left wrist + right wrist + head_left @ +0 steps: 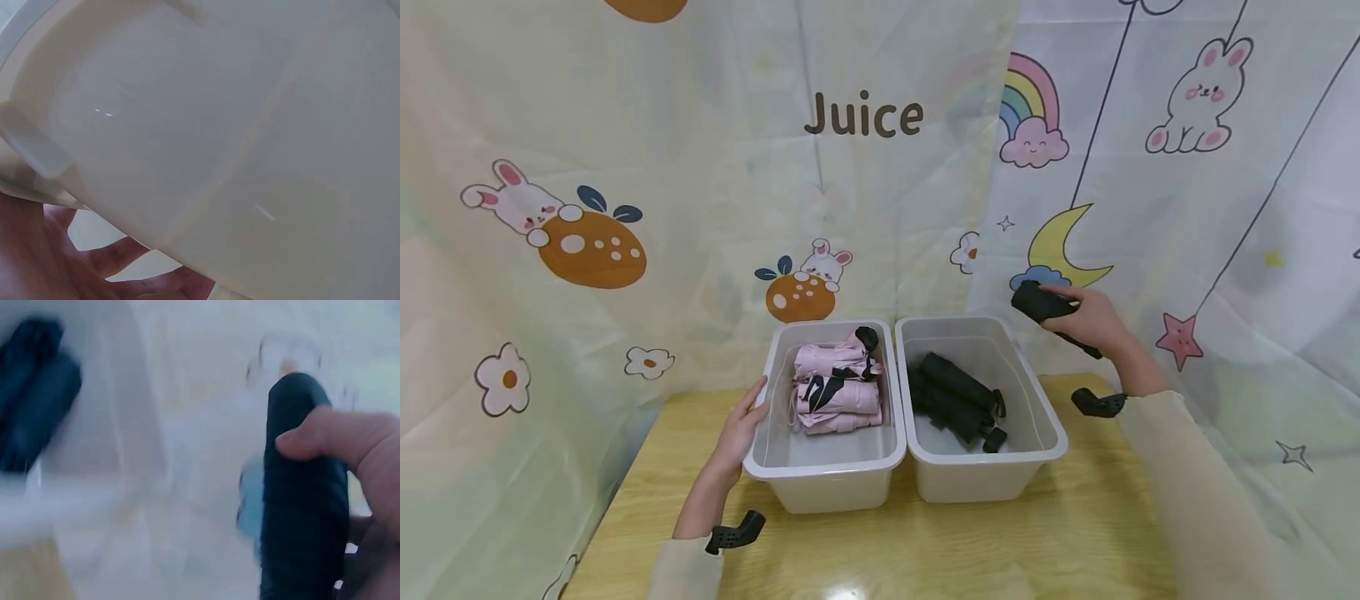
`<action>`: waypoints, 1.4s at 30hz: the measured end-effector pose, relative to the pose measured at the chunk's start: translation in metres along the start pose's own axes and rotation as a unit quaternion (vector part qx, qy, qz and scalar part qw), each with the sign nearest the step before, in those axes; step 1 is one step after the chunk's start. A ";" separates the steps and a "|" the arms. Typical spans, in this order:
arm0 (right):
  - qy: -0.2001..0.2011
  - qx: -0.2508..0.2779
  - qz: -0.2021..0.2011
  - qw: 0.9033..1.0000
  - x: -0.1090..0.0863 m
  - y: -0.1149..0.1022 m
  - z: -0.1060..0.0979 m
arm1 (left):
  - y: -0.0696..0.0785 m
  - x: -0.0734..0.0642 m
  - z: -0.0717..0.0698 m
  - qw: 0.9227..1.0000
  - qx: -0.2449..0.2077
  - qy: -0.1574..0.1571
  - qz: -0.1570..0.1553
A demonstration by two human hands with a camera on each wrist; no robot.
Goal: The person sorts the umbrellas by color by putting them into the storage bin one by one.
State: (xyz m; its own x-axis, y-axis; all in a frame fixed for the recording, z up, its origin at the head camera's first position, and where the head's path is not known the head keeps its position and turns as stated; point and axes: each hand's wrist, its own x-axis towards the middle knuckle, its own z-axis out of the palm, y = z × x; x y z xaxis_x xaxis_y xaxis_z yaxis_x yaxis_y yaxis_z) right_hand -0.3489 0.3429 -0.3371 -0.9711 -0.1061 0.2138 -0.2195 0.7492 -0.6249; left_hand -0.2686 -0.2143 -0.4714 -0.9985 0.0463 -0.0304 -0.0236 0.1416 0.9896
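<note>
My right hand (1093,321) grips a black folded umbrella (1042,302), held up beyond the right bin's right edge. In the right wrist view the thumb lies across the wrapped black umbrella (303,500). My left hand (741,429) rests against the left side of the left white bin (827,487), fingertips at its rim. From the left wrist, its spread fingers (119,256) touch the bin's outer wall (187,137). Pink folded umbrellas (838,396) with black straps lie in the left bin. Black folded umbrellas (958,396) lie in the right white bin (985,483).
Both bins stand side by side on a wood-grain table (820,558), rims close together. A printed cloth (715,167) with cartoon rabbits and oranges hangs behind and around the table. Each wrist wears a black camera band (737,532).
</note>
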 end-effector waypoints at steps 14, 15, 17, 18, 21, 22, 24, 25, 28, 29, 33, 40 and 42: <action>-0.080 0.058 -0.004 0.995 0.041 -0.060 0.095 | 0.002 0.003 0.000 1.000 -0.025 -0.006 0.000; -0.084 0.061 -0.004 0.995 0.043 -0.059 0.102 | 0.002 0.003 0.000 1.000 -0.026 -0.007 -0.001; -0.089 0.064 0.003 0.994 0.046 -0.054 0.115 | 0.002 0.003 0.000 1.000 -0.025 -0.007 0.001; -0.089 0.062 0.007 0.994 0.048 -0.052 0.121 | 0.002 0.004 0.000 1.000 -0.024 -0.007 0.001; -0.087 0.044 0.017 0.995 0.051 -0.044 0.135 | 0.002 0.005 -0.001 1.000 -0.015 -0.003 0.000; -0.083 0.036 0.023 0.996 0.051 -0.041 0.139 | 0.002 0.005 -0.002 1.000 -0.016 -0.001 0.000; -0.080 0.024 0.029 0.996 0.050 -0.037 0.145 | 0.002 0.005 -0.002 1.000 -0.017 -0.003 -0.003; -0.082 0.024 0.032 0.996 0.050 -0.034 0.148 | 0.002 0.004 -0.001 1.000 -0.015 -0.004 -0.004; -0.090 0.038 0.042 0.994 0.049 -0.027 0.155 | 0.002 0.004 0.000 1.000 -0.022 -0.008 -0.002; -0.095 0.047 0.044 0.993 0.049 -0.025 0.157 | 0.002 0.004 0.000 1.000 -0.023 -0.009 -0.002; -0.099 0.067 0.047 0.992 0.049 -0.019 0.163 | 0.001 0.006 0.001 0.999 -0.035 -0.008 0.005; -0.099 0.046 0.044 0.993 0.048 -0.010 0.174 | -0.002 0.008 0.001 0.999 -0.038 0.003 -0.002; -0.099 0.041 0.040 0.993 0.049 -0.007 0.176 | -0.002 0.008 0.001 0.999 -0.034 0.005 -0.004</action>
State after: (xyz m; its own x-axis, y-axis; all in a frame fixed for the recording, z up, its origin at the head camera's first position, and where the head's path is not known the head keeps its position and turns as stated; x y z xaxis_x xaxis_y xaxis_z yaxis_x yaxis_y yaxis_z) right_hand -0.4110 0.2174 -0.4541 -0.9834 -0.1806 0.0147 -0.1400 0.7058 -0.6944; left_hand -0.2763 -0.2132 -0.4737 -0.9987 0.0353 -0.0371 -0.0343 0.0749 0.9966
